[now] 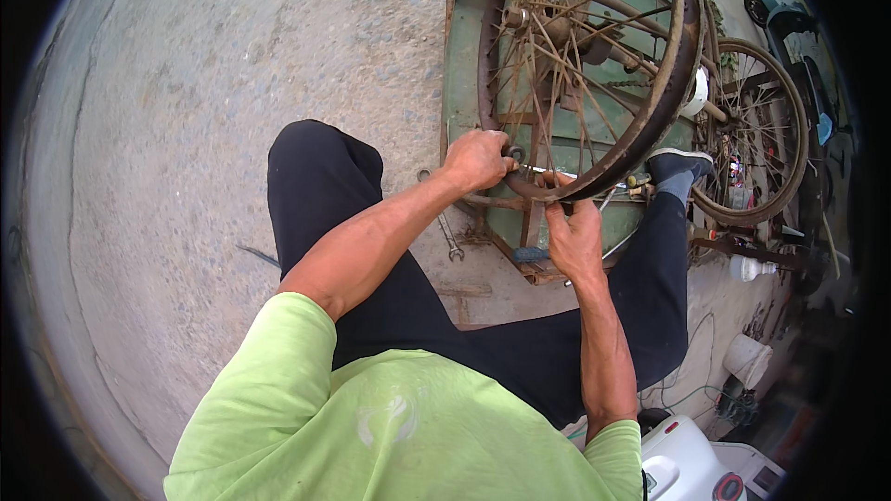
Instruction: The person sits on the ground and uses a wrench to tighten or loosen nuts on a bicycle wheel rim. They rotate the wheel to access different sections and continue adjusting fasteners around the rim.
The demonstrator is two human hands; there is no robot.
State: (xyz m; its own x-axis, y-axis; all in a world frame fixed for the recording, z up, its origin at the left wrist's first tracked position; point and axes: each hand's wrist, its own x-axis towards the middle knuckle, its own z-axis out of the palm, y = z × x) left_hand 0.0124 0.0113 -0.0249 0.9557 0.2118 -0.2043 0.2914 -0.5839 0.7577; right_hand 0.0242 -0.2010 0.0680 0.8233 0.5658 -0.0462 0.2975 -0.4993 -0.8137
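My left hand (478,162) is closed at the lower left of a rusty, spoked wheel rim (685,37), with a small metal piece (516,152) beside its fingers, partly hidden. My right hand (575,232) pinches the bottom of that rim from below, its fingertips partly behind it. A thin silver rod (608,184) lies behind the rim, near both hands. The wheel rests over a worn green metal frame or cart bed (464,56) with rusty bars. An open-end wrench (453,246) lies on the concrete below my left forearm.
Concrete ground (167,130) spreads left of my dark-trousered legs. A second rusty wheel (747,213) and other parts are at the right. A white jug (752,269), a white bucket (747,360), tangled cable (729,401) and a white plastic appliance (677,468) lie at the lower right.
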